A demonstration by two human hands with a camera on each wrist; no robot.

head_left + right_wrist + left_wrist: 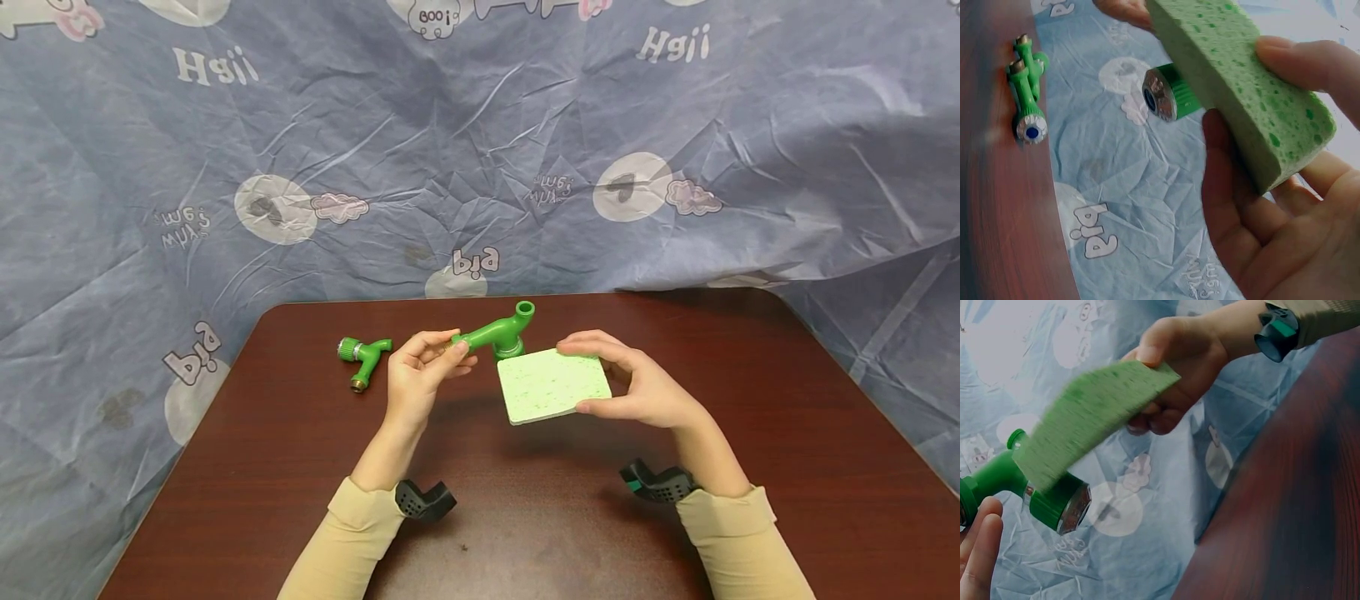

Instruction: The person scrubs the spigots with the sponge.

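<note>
My left hand [422, 367] grips a green tap [491, 333] by its narrow end, thumb on the near side. The tap is held up over the table, its spout opening upward at the right. My right hand [645, 383] holds a pale green, speckled rectangular sponge [555, 385] by its right end, thumb on one face and fingers on the other. In the left wrist view the sponge [1094, 419] overlaps part of the tap [1054, 503], whose knob has a silvery cap. The sponge [1241, 81] hides much of the tap in the right wrist view too.
Another green tap [367, 358] with a ribbed knob and brass end lies on the dark red-brown table [315, 467], left of my left hand. Behind the table hangs a wrinkled blue-grey printed cloth [420, 150]. Black wrist mounts [426, 500] sit at both cuffs.
</note>
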